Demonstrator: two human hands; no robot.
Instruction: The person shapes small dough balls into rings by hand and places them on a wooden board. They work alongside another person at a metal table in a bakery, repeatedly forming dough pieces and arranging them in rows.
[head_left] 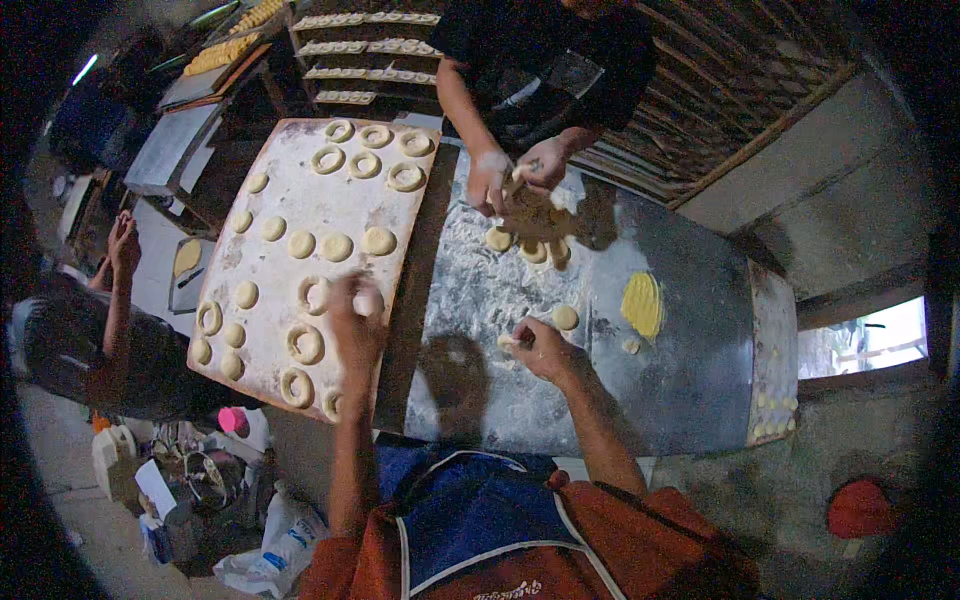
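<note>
On the floury board (300,215) at my left, my left hand (352,322) rests by a dough ring (316,294). Its fingers (366,300) are curled at a pale lump of dough, but I cannot tell if they grip it. More dough rings (305,344) and flat round dough pieces (336,246) lie in rows all over the board.

My right hand (540,345) is over the shiny metal counter (690,370), which is dusted with flour. Its fingers are pinched shut on a small dough bit (510,341). A little dough ball (565,317) sits just beside that hand. A yellow smear (642,305) lies farther to the right on the counter.

Across the counter, another person's hands (515,175) press dough, with a few dough balls (530,248) near them. Behind that person stands a rack of trays (365,45) full of dough. A person in a dark shirt (90,350) sits to my far left.
</note>
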